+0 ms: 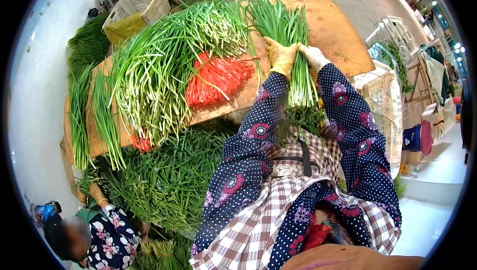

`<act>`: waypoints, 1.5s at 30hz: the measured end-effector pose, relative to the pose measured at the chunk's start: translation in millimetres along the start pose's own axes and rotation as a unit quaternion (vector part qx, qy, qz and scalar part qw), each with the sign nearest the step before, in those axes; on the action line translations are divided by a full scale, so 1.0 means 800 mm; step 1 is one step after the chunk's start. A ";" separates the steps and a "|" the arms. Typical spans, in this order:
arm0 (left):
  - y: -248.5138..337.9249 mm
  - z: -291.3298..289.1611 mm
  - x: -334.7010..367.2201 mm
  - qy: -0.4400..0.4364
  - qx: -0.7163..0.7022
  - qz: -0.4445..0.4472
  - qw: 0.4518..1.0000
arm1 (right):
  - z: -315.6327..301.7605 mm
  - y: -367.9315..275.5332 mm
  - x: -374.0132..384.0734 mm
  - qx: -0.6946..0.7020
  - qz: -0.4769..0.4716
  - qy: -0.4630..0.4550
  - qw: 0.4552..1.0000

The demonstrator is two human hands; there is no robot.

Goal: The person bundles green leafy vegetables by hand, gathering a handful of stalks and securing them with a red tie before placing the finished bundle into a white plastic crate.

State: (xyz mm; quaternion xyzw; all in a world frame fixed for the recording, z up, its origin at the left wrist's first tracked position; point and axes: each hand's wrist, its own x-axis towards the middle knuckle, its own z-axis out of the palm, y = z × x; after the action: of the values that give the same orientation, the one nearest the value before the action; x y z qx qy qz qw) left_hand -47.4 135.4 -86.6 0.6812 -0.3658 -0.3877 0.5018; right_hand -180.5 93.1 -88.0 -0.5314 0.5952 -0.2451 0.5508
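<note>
A bunch of garlic chives [302,87] lies across the wooden table, its pale cut ends toward me and its green leaves pointing away. My left hand [280,57], in a yellow glove, is closed around the left side of the bunch. Opposite it, my right hand [314,57] in a whitish glove grips the right side, with the two thumbs close together. To the left, a large heap of loose chives [149,71] covers much of the table. A bundle of red plastic ties [218,80] rests against that heap.
Two smaller chive bunches [105,121] hang over the table's [343,36] left end. Below the near edge is a mass of loose greens [164,180]. A co-worker [109,235] is at lower left. White crates [139,9] stand behind; a blue bucket [415,137] stands right.
</note>
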 end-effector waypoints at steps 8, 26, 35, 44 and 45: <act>0.003 -0.001 -0.001 -0.001 0.104 0.039 0.994 | -0.031 -0.023 0.002 -0.405 -0.081 0.024 0.910; 0.001 -0.017 -0.050 0.048 0.116 0.090 0.988 | 0.211 -0.120 -0.081 -0.521 -0.175 -0.191 0.813; -0.024 -0.045 -0.070 0.129 -0.126 0.150 0.972 | 0.199 -0.121 -0.072 -0.449 -0.359 -0.015 0.818; -0.034 -0.060 -0.053 0.123 -0.358 0.045 0.924 | 0.211 -0.119 -0.063 -0.412 -0.370 -0.013 0.832; -0.035 -0.059 -0.055 0.122 -0.379 0.040 0.917 | 0.211 -0.128 -0.079 -0.418 -0.376 -0.012 0.827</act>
State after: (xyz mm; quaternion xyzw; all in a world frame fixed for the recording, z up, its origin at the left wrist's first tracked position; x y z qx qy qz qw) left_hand -21.2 199.2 -97.5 0.4674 -0.1542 -0.3906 0.7779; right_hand 0.4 167.4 -19.4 -0.8964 0.3883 -0.1546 0.1478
